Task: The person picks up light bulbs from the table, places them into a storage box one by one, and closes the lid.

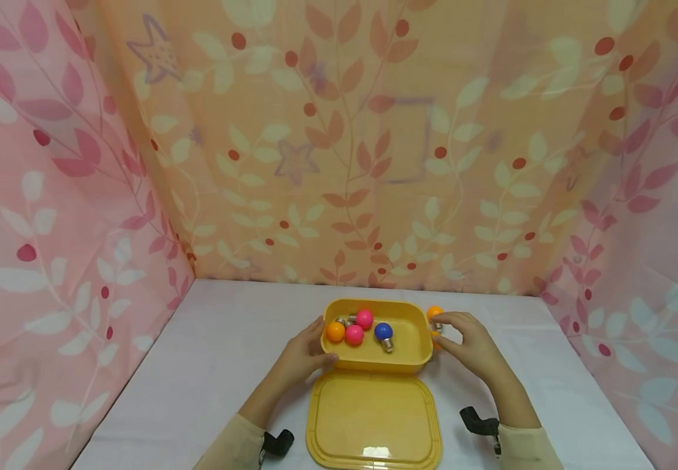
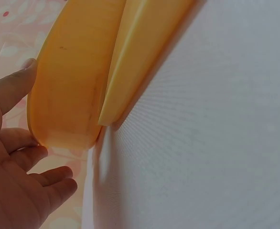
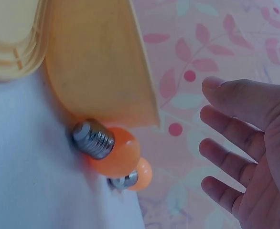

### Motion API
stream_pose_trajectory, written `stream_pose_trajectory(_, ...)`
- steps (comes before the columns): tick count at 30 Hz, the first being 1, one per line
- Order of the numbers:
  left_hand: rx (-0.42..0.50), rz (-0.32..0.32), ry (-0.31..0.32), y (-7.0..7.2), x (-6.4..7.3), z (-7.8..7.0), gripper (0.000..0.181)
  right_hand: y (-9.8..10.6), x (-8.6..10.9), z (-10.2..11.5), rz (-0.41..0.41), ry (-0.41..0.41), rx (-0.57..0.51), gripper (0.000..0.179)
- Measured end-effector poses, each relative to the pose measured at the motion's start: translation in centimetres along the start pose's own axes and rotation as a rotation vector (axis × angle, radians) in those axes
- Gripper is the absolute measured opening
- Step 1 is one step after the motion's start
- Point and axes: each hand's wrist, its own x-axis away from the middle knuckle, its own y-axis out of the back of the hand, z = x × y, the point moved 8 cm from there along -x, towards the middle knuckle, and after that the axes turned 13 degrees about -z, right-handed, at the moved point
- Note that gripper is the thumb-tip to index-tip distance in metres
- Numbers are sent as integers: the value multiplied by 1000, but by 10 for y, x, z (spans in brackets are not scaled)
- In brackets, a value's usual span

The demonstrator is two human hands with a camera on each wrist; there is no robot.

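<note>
An open yellow plastic box (image 1: 415,339) sits on the white-covered table. Inside lie two pink bulbs, one farther back (image 1: 365,318) and one nearer (image 1: 354,335), plus an orange bulb (image 1: 335,331) and a blue bulb (image 1: 384,331), all with metal screw bases. My left hand (image 1: 300,356) holds the box's left end, thumb at the front corner and fingers toward the back. Just beyond the box's right end are two more orange bulbs, a nearer one (image 3: 118,155) and a farther one (image 3: 145,174). Beside them my right hand (image 1: 476,343) hovers, fingers spread and holding nothing.
The yellow lid (image 1: 374,421) lies flat in front of the box, between the forearms. A patterned curtain (image 1: 344,163) hangs behind the table (image 1: 198,365), with pink cloth at both sides. Black camera mounts (image 1: 479,421) stick out from the wrists.
</note>
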Motion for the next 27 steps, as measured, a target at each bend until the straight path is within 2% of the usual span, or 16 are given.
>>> stream_pose_trajectory(3,-1,2,7,-1,2,2,89,-2,3,-13,24,-70,8,42)
stream_pose_trajectory(11,13,7,3,-1,3,1,89,-8,8,-42,38,-169,53,43)
stream_pose_trajectory(21,9,8,-16,0,3,-2,89,-24,15,-66,78,-228,54,44)
stream_pose_trajectory(27,2,8,-11,0,2,-1,89,-32,19,-73,99,-291,53,48)
